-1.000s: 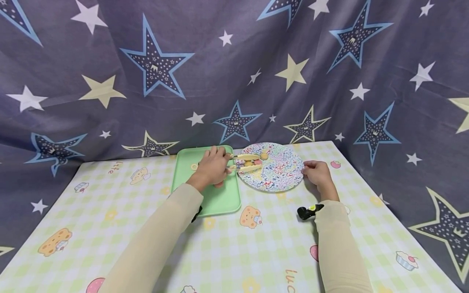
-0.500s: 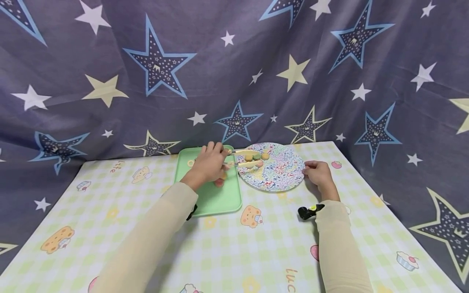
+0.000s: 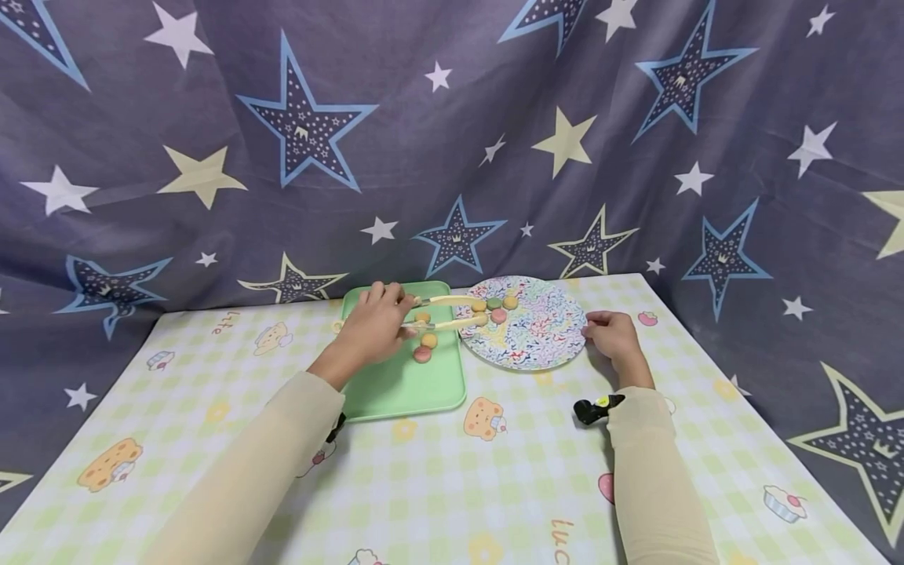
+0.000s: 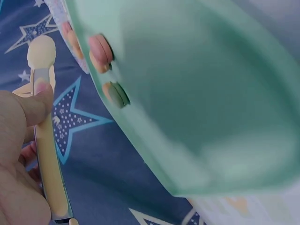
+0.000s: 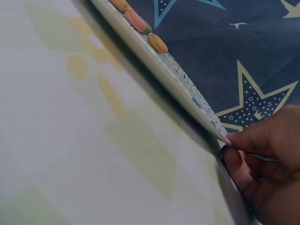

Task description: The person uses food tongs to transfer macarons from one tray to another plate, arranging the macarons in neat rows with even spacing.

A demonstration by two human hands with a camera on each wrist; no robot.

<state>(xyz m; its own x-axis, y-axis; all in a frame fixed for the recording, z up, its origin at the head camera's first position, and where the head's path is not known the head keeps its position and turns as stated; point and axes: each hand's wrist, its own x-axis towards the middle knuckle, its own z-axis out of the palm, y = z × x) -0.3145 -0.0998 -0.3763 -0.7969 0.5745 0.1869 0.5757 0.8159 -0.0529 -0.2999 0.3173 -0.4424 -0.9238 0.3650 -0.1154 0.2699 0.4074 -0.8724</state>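
Note:
My left hand (image 3: 374,323) holds a pair of tongs (image 3: 452,324) with cream-coloured arms over the green tray (image 3: 410,392). The arms stand apart with nothing gripped between them, and their tips reach the near-left part of the speckled round plate (image 3: 544,337). In the left wrist view, the thumb presses along the tongs (image 4: 50,159). On the plate lie a pink macaron (image 3: 498,315), a green macaron (image 3: 493,303) and yellow macarons (image 3: 510,302). My right hand (image 3: 613,337) pinches the plate's right rim; in the right wrist view the rim (image 5: 220,133) sits between thumb and fingertips.
On the tray are a yellow macaron (image 3: 428,340), a pink macaron (image 3: 422,355) and a green macaron (image 4: 116,94). My left hand hides part of the tray. A checked tablecloth (image 3: 424,486) covers the table, and a starry curtain (image 3: 395,157) hangs behind it.
My left hand has drawn the tongs leftward, away from the macarons on the plate, which now lie uncovered. More macarons on the tray have come into sight. The right hand stays at the rim.

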